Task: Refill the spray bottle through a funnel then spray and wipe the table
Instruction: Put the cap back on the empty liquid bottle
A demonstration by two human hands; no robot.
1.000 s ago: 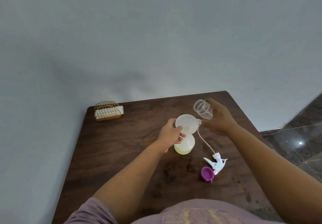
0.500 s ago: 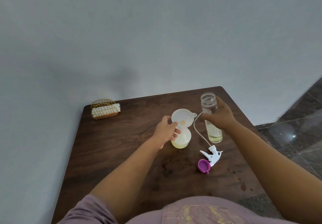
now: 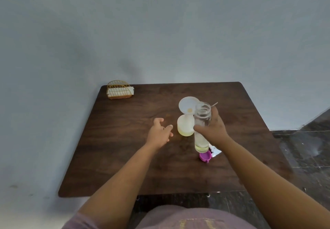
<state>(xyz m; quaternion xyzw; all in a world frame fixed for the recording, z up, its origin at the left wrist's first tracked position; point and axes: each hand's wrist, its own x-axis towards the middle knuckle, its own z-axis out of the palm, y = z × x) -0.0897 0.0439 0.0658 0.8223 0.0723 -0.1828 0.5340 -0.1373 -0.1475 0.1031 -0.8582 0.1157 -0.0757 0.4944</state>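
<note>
Stage: pouring looked finished | white plastic funnel (image 3: 189,105) sat in pale round spray bottle (image 3: 185,127) | right hand (image 3: 213,129) fingers clamped on clear cylindrical refill bottle (image 3: 201,127) | left hand (image 3: 159,133) fingers apart, empty | left: refit white trigger sprayer head (image 3: 215,150), spray, wipe dark wooden bench (image 3: 125,148)

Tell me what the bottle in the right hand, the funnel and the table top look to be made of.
Bottle: clear, glossy, likely plastic; pale yellow liquid shows through its wall near the base. Glass cannot be excluded.
Funnel: white, matte, slightly translucent, probably plastic.
Table: dark brown with visible grain and a low sheen; wood or wood-look laminate.
The right hand grips the bottle.
</note>
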